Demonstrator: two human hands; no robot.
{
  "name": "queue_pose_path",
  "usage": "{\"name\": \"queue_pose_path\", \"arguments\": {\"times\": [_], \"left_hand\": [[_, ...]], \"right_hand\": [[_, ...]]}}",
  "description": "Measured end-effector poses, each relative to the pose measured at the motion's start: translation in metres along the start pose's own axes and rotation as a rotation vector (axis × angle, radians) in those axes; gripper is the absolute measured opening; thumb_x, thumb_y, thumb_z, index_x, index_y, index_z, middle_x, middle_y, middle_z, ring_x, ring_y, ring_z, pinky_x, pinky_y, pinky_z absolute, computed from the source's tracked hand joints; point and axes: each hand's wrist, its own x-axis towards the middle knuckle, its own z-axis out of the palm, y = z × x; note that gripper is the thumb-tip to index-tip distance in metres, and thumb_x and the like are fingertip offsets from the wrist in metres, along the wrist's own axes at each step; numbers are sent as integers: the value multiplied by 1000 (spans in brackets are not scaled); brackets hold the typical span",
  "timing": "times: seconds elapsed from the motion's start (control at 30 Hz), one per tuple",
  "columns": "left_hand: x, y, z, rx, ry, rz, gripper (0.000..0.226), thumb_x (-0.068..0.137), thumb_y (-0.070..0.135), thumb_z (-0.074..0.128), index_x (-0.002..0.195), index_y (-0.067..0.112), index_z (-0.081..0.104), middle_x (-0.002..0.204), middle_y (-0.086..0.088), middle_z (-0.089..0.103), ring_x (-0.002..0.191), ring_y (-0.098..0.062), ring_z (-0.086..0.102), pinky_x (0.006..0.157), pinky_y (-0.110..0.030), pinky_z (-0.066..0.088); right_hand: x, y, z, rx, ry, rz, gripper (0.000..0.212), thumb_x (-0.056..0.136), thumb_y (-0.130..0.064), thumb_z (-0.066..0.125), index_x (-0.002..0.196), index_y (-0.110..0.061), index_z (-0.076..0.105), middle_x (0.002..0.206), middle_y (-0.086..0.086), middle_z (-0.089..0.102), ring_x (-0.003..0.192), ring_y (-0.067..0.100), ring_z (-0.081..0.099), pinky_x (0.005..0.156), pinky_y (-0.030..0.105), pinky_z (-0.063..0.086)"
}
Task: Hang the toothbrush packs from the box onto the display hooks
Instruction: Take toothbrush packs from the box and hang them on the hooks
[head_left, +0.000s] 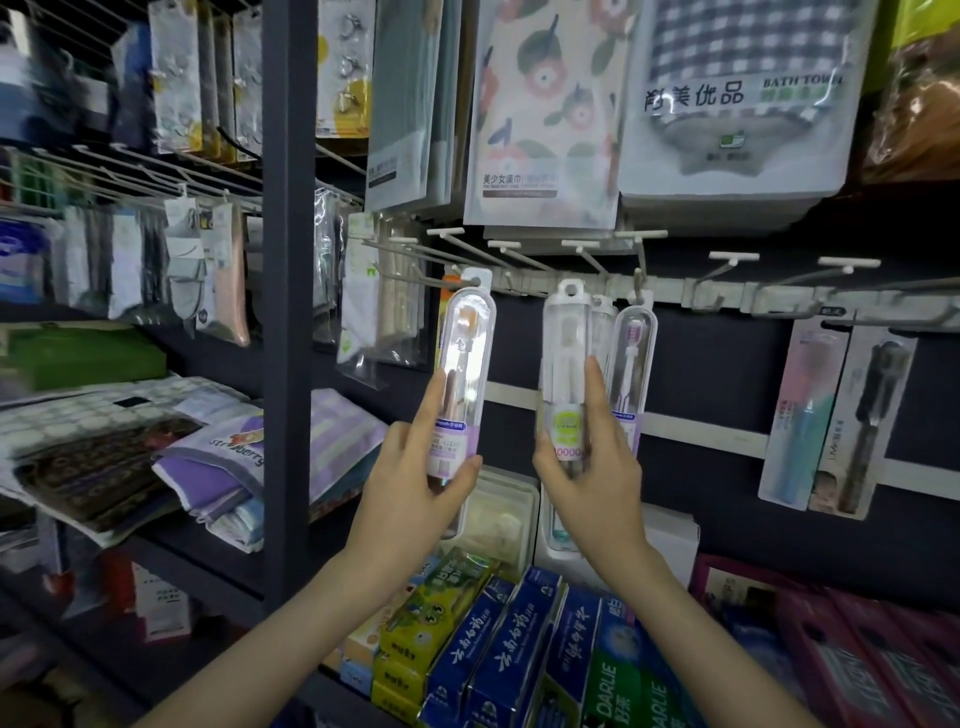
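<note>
L: left hand (415, 488) fingers (434, 395) grip purple-label pack (465, 374) by its base, tab up at hook (441, 278) | R: right hand (587, 467) grips green-label pack (566, 364) likewise, loop looks unhooked

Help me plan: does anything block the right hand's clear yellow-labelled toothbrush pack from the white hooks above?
Nothing visible does. The right hand holds the clear yellow-labelled toothbrush pack just below the white-tipped hooks.
</note>
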Motion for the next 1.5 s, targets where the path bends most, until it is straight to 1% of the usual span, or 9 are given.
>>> {"name": "queue_pose_path", "arguments": {"times": [0.13, 0.2, 0.43, 0.63, 0.73, 0.93, 1.1, 1.3, 1.5], "left_hand": [[4, 5, 3, -1, 28, 12, 85, 90, 30, 64, 139, 59, 0, 109, 1, 50, 94, 6, 46, 74, -2, 38], [6, 6, 4, 9, 40, 28, 86, 89, 31, 64, 138, 60, -1, 108, 0, 50, 95, 5, 45, 73, -2, 38], [11, 8, 6, -4, 49, 53, 88, 89, 30, 64, 137, 63, -3, 101, 1, 49, 88, 2, 47, 70, -2, 37], [14, 7, 12, -63, 64, 6, 88, 88, 33, 65, 137, 63, -2, 104, 2, 50, 89, 4, 49, 73, -4, 39], [16, 9, 14, -66, 61, 0, 87, 89, 33, 65, 136, 64, -2, 100, 4, 47, 84, 0, 50, 71, -5, 39], [14, 12, 22, -74, 35, 0, 86, 90, 31, 64, 139, 59, 0, 100, 7, 43, 84, 5, 47, 70, -1, 36], [3, 9, 26, -56, 3, 63, 90, 89, 38, 62, 130, 75, -10, 98, 7, 43, 78, -5, 51, 69, -21, 45], [-1, 13, 46, 2, -108, 211, 82, 89, 37, 62, 144, 58, 5, 94, 9, 41, 73, -5, 49, 61, -14, 38], [16, 25, 68, -20, -338, 324, 73, 84, 67, 45, 144, 53, 6, 113, 15, 30, 102, -4, 45, 87, -25, 47]], "right_hand": [[10, -9, -5, 21, 59, 59, 79, 90, -20, 60, 143, -52, 11, 109, -48, 39, 95, 0, 57, 85, 24, 49], [11, -10, -7, -1, 20, 76, 79, 90, -23, 60, 142, -56, 10, 98, -36, 46, 81, 14, 59, 82, 34, 52], [10, -18, -10, 17, 10, 135, 78, 89, -21, 60, 147, -47, 15, 89, -32, 46, 87, -2, 53, 82, 20, 43], [9, -20, -7, 21, -23, 242, 78, 87, -29, 59, 147, -49, 13, 111, -9, 60, 68, 15, 57, 77, 40, 55], [19, -14, -5, -1, -57, 256, 78, 91, -25, 56, 151, -40, 8, 102, -8, 52, 79, 21, 60, 77, 37, 53], [47, 19, 9, -244, -135, 319, 77, 99, -37, 44, 150, -31, -14, 135, 19, 43, 105, 33, 55, 79, 33, 40], [42, 21, 6, -350, -181, 279, 73, 99, -42, 41, 151, -35, -10, 134, 15, 44, 105, 29, 56, 78, 37, 42], [17, -11, -13, 391, -159, 249, 53, 92, -39, 55, 140, -41, 32, 114, -8, 64, 105, 6, 62, 94, 33, 50], [18, 4, -39, 506, -41, 227, 83, 87, -12, 65, 147, -40, 14, 135, -1, 52, 112, 12, 61, 92, 36, 54]]}}
